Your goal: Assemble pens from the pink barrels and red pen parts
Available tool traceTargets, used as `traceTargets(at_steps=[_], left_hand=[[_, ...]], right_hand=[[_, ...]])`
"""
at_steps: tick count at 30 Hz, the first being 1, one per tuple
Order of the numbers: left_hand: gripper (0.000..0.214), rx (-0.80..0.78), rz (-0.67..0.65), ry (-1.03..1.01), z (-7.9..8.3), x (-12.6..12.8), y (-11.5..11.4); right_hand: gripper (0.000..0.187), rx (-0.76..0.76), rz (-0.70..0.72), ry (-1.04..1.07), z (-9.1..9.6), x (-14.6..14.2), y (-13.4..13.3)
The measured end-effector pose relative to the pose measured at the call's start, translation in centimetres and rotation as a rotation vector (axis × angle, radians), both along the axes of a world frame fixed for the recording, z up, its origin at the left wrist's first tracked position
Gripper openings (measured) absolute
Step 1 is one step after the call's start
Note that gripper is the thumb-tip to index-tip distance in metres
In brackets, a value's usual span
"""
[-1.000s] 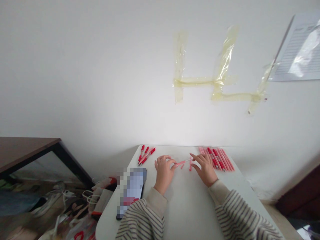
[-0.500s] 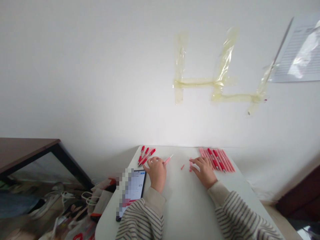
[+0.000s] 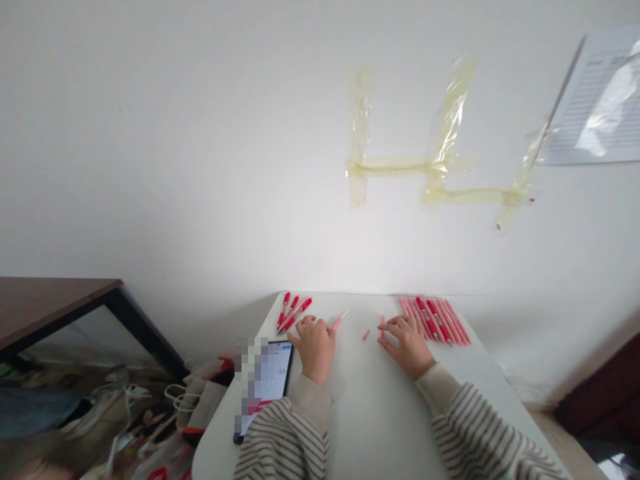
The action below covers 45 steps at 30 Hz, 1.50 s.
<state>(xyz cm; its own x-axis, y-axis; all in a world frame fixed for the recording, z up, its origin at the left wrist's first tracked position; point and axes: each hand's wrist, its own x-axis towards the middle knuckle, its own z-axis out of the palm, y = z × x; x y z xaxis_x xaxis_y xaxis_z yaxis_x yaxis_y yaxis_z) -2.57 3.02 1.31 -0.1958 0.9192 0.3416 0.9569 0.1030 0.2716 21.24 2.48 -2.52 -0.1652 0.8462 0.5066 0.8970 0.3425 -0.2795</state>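
My left hand (image 3: 317, 350) is palm down with curled fingers. A slim pink pen part with a white tip (image 3: 340, 321) sticks out past its right side, apparently held, though the gripping fingers are partly hidden. On the right, my right hand (image 3: 407, 347) has thumb and forefinger closed around a short pink pen tube (image 3: 383, 323), which stands roughly upright in the view. Between the hands a small pink pen piece (image 3: 366, 335) lies on the white table (image 3: 370, 413).
Several red-and-pink pens (image 3: 293, 312) lie loosely at the back left. Pink barrels and red-gripped pens form a row (image 3: 435, 320) at the back right. A phone (image 3: 273, 373) rests by my left forearm. The wall (image 3: 200, 167) borders the table's far edge.
My right thumb and forefinger have shifted slightly along the pink tube. My left hand has barely moved. The number on the phone screen changed from 49 to 50.
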Motion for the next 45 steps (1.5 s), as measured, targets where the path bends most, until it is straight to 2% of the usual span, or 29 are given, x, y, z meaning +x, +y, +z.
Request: traceTargets(at_steps=[13,17,23,30,45], left_hand=[[0.026,0.022,-0.039,-0.03,0.1,0.3,0.0],[0.031,0.062,-0.114,-0.098,-0.3,1.1,0.0],[0.025,0.081,-0.299,-0.148,-1.5,3.6,-0.3],[0.022,0.027,-0.31,-0.159,-1.9,4.5,0.0],[0.013,0.057,-0.342,-0.171,-2.3,4.8,-0.1]], right_hand=[[0.025,-0.029,0.003,-0.012,0.3,-0.1,-0.2],[0.024,-0.026,-0.002,0.001,0.3,0.0,-0.1],[0.026,-0.052,0.001,-0.017,0.4,0.2,-0.1],[0.025,-0.079,-0.02,-0.056,0.4,0.1,-0.2],[0.023,-0.048,-0.026,-0.074,0.4,0.5,-0.1]])
